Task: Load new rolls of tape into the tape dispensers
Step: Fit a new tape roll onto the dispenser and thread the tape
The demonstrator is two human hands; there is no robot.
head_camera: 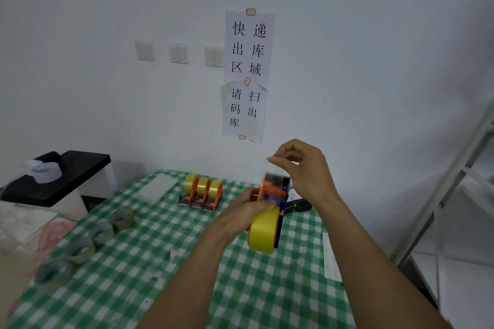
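Tape dispenser, orange and dark blue, is held in the air over the right half of the checked table, nose up. A yellow tape roll is seated at its lower end. The frame is gripped from the side by the left hand, with fingers curled round it just above the roll. A clear tape end is drawn up from the nose and pinched between thumb and forefinger of the right hand; the other fingers are loosely curled. The nose area is blurred.

On the table's far edge three loaded dispensers are stood side by side, touching. Four near-empty tape cores are laid in a line along the table's left edge. A black tool is seen at the table's far right. Paper notices are fixed to the wall behind the table.
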